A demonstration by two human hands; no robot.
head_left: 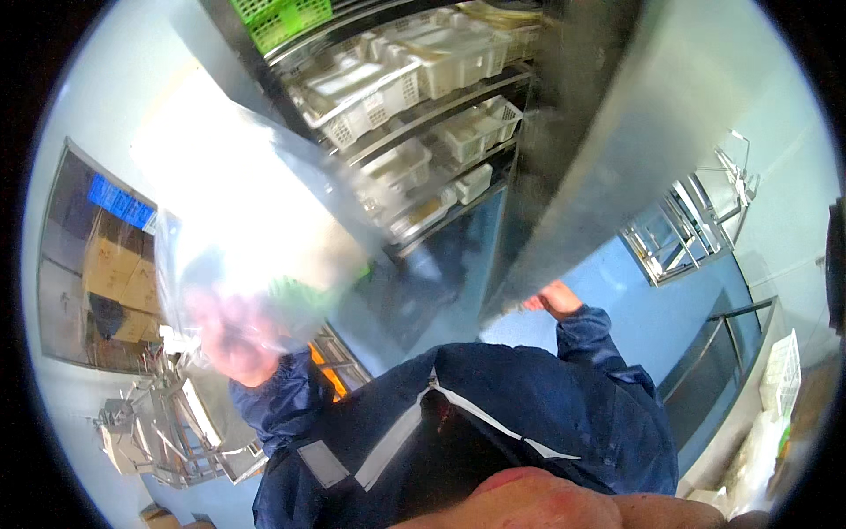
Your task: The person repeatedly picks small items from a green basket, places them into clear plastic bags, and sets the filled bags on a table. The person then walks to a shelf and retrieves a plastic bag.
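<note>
My left hand point(240, 353) holds up a clear plastic bag point(264, 212) with pale contents, washed out by glare. The film covers most of its fingers, and a little green shows near the bag's lower part. Over on the right, my right hand point(555, 300) is curled at the edge of a metal door point(608, 150), its fingertips partly hidden. The door stands swung out from a tall metal cabinet, blurred by motion. Inside the cabinet, white perforated baskets point(370, 104) sit on several shelves, some with pale goods in them.
A bright green basket point(280, 19) is at the cabinet's top left. Metal racks point(679, 229) stand at the right wall, and metal equipment point(185, 410) at lower left. Cardboard boxes point(119, 273) show through a window. The floor point(582, 282) is blue.
</note>
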